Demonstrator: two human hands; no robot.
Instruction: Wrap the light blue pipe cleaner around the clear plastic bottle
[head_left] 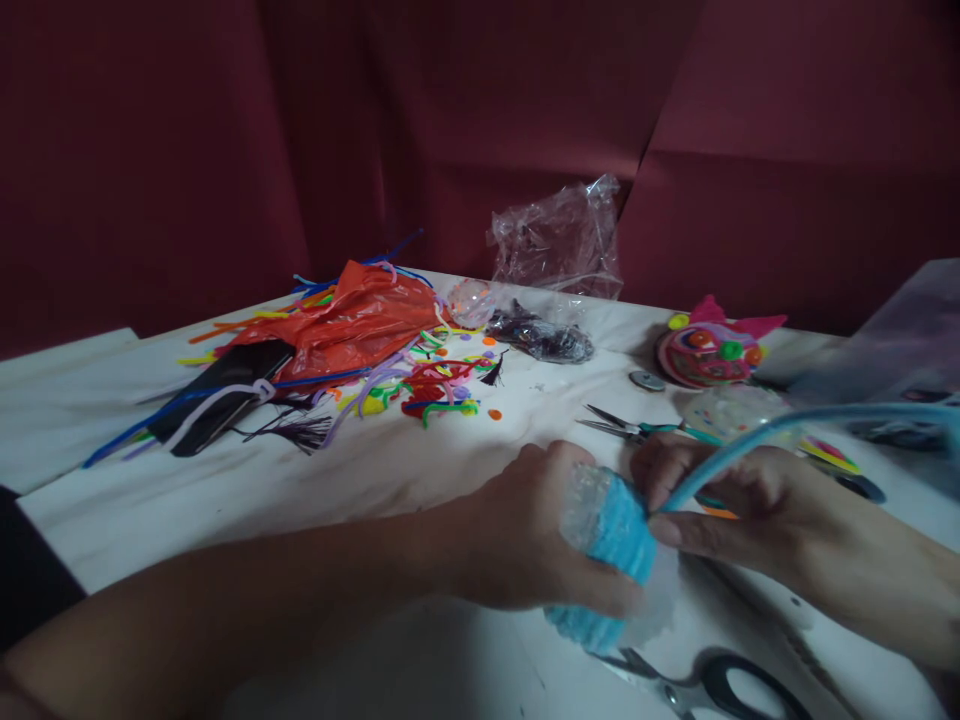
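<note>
We hold a clear ball in our left hand. The fingers curl tight around it, with the thumb on top. The ball sits low on the table, near 5 o'clock in our view. A fuzzy blue wire goes round and round it, and the blue part now hides much of the ball.

Our right hand pinches the wire right next to the ball. The finger and thumb are closed on it.

To wrap well, we think we should pull the wire snug and lay each turn touching the last one, so no gap shows. The left hand should grip firm so the ball does not roll.

The loose wire is long and thin. It runs from the ball up and out toward 2 o'clock, then bends off the right edge. We cannot see its end.

Big scissors lie at 5 o'clock, just below the ball. Small pliers lie at 1 o'clock from it. A pile of bright wires and an orange bag lie at 10 o'clock. A colorful finished ball sits at 1 o'clock, farther back.
</note>
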